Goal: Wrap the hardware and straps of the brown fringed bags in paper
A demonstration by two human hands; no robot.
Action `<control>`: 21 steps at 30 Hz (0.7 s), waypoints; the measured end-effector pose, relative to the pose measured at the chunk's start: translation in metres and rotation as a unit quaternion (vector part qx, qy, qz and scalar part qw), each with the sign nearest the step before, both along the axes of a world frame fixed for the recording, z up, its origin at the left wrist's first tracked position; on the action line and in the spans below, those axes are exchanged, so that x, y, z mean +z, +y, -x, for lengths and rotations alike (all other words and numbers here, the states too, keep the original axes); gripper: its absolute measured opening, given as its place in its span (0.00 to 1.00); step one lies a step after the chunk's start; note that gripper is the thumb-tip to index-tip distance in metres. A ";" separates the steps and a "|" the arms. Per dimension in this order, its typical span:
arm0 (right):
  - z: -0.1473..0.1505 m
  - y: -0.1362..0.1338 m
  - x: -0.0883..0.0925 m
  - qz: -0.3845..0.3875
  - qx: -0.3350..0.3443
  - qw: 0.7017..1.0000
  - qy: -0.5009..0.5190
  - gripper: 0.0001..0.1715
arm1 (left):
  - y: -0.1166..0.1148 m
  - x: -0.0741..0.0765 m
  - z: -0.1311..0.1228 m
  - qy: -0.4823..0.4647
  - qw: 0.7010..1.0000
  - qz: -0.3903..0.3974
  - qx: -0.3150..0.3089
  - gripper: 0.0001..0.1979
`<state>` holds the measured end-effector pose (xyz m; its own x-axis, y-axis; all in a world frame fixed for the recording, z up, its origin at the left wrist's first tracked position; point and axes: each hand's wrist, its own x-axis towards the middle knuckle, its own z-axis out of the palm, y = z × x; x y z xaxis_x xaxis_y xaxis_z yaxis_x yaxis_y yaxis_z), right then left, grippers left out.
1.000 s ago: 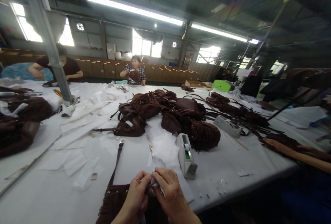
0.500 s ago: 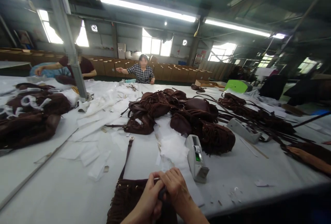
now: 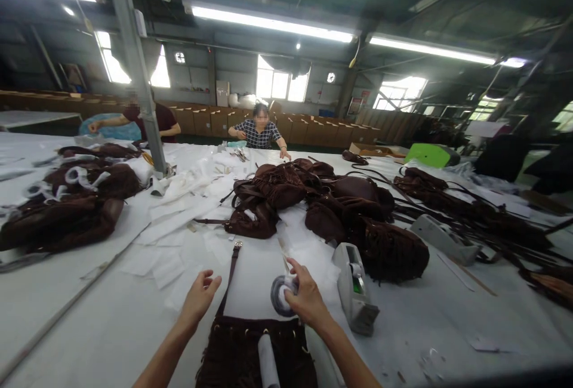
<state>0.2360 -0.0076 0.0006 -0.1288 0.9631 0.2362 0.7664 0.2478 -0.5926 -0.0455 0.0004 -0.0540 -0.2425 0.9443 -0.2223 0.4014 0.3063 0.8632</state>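
A dark brown fringed bag [image 3: 233, 355] lies at the near edge of the white table [image 3: 89, 328], its strap [image 3: 229, 274] running away from me. A white wrapped piece [image 3: 267, 361] rests on the bag. My right hand [image 3: 304, 298] is closed on a grey ring-shaped strap loop [image 3: 278, 295] wrapped in white tissue, lifted just above the bag. My left hand [image 3: 199, 298] hovers over the table left of the strap, fingers apart, holding nothing.
A grey tape dispenser [image 3: 356, 286] stands right of my right hand, a second one [image 3: 443, 239] farther right. A heap of brown bags [image 3: 322, 197] fills the table's middle, more at the left [image 3: 62, 209]. Tissue sheets [image 3: 174, 215] are scattered. Two people [image 3: 260, 131] work at the far side by a metal post [image 3: 138, 71].
My hands, pressed together over the bag before, have come apart. The right one now lifts the wrapped loop; the left has moved left and opened. The view has tilted and shifted.
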 end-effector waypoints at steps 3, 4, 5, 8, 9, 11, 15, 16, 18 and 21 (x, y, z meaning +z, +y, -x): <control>0.017 0.004 0.006 -0.048 0.032 0.998 0.034 0.43 | 0.016 -0.013 -0.013 0.080 0.996 0.005 -0.027 0.29; 0.022 0.002 0.006 -0.058 0.035 0.996 0.051 0.40 | 0.021 -0.016 -0.018 0.102 0.994 0.003 -0.042 0.26; 0.027 -0.001 0.004 -0.055 0.036 0.995 0.076 0.35 | 0.025 -0.017 -0.023 0.119 0.991 -0.001 -0.060 0.22; 0.038 -0.009 -0.012 0.056 0.011 0.979 0.194 0.19 | 0.030 -0.018 -0.034 0.142 0.982 -0.024 -0.118 0.12; 0.041 -0.010 -0.020 0.115 -0.007 0.963 0.244 0.18 | 0.027 -0.016 -0.038 0.144 0.980 -0.039 -0.135 0.12; 0.046 -0.009 -0.033 0.218 -0.050 0.914 0.338 0.24 | 0.018 -0.011 -0.047 0.143 0.973 -0.078 -0.163 0.13; 0.059 0.005 -0.042 0.273 -0.067 0.864 0.418 0.32 | -0.010 0.001 -0.062 0.133 0.950 -0.142 -0.244 0.20; 0.061 0.009 -0.041 0.266 -0.061 0.867 0.416 0.32 | -0.016 0.003 -0.064 0.127 0.941 -0.155 -0.272 0.22; 0.065 0.016 -0.040 0.238 -0.056 0.883 0.401 0.29 | -0.026 0.007 -0.064 0.112 0.928 -0.169 -0.313 0.26; 0.065 0.021 -0.045 0.163 -0.048 0.927 0.335 0.22 | -0.038 0.009 -0.061 0.077 0.935 -0.142 -0.317 0.22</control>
<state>0.1706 0.0132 -0.0440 0.0327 0.9968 -0.0727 0.2092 -0.0780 -0.9748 0.0154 -0.0379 -0.0447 0.3767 0.9249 0.0510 0.5508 -0.2678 0.7905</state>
